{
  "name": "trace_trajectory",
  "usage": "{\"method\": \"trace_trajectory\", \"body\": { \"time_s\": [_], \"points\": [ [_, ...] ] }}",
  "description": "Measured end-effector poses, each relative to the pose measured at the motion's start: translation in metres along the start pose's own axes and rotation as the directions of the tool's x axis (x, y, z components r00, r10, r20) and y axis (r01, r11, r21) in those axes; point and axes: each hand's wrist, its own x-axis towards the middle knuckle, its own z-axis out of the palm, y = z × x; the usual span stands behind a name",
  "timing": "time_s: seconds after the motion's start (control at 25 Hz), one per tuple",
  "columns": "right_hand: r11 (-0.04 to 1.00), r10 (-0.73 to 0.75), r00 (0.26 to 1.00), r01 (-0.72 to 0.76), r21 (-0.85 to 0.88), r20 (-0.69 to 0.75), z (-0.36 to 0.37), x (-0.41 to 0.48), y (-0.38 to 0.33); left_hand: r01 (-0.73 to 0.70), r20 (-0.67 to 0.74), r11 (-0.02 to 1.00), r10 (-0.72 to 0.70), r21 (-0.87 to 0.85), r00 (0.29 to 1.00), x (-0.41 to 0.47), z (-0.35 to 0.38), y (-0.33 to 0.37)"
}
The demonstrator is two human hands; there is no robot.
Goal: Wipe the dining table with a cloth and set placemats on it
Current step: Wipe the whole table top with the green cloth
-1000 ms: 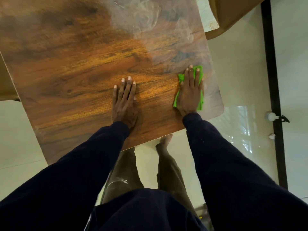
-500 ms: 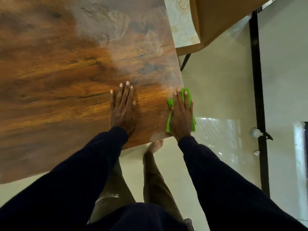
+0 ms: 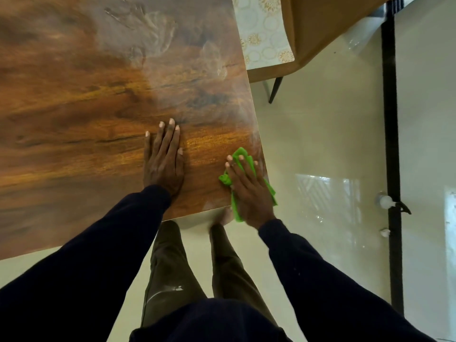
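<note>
Two hands lie flat on the brown wood-grain table (image 3: pixel 74 107). Right hand (image 3: pixel 249 191) presses the green cloth (image 3: pixel 243 155) at the near right corner, fingers straight; left hand (image 3: pixel 164 161) braces beside it.

The table (image 3: pixel 86 107), glossy brown wood grain, bears hazy smears at far right. The crumpled green cloth (image 3: pixel 241 153) lies on its near right corner, overhanging the edge. A pale gold-patterned placemat (image 3: pixel 264 33) lies just beside the table.
</note>
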Motion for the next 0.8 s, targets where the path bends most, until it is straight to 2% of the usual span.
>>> {"method": "trace_trajectory", "body": {
  "time_s": [0.12,0.28,0.36,0.44,0.52,0.56,0.68,0.8],
  "points": [
    [0.993,0.113,0.992,-0.114,-0.012,-0.056,-0.008,0.033,0.027,0.005,-0.005,1.0,-0.005,-0.004,1.0,0.003,0.001,-0.002],
    [0.954,0.3,0.946,-0.3,0.018,-0.125,-0.003,0.104,0.001,-0.018,-0.024,1.0,0.018,0.017,1.0,0.0,0.002,-0.004],
    [0.979,0.203,0.972,-0.205,0.0,-0.117,0.005,0.104,-0.025,-0.017,-0.021,1.0,0.018,0.011,1.0,0.001,0.001,-0.004],
    [1.0,-0.022,0.999,0.021,-0.021,-0.026,0.014,0.067,-0.044,-0.022,-0.027,1.0,0.022,0.012,0.999,0.001,0.001,-0.003],
    [0.982,-0.187,0.981,0.188,-0.018,0.046,0.012,0.025,-0.033,-0.02,-0.027,1.0,0.02,0.001,0.999,0.001,0.0,-0.003],
    [0.977,-0.214,0.976,0.215,-0.018,0.046,0.007,0.013,-0.019,-0.015,-0.022,1.0,0.015,0.0,1.0,0.001,0.0,-0.003],
    [0.994,-0.104,0.995,0.104,-0.029,-0.005,-0.005,0.015,0.025,-0.001,-0.015,1.0,0.001,0.007,1.0,0.001,0.002,-0.004],
    [0.983,0.185,0.978,-0.186,-0.004,-0.097,-0.002,0.056,0.009,-0.002,-0.014,1.0,0.002,0.009,1.0,0.001,0.001,-0.005]
  ]
}}
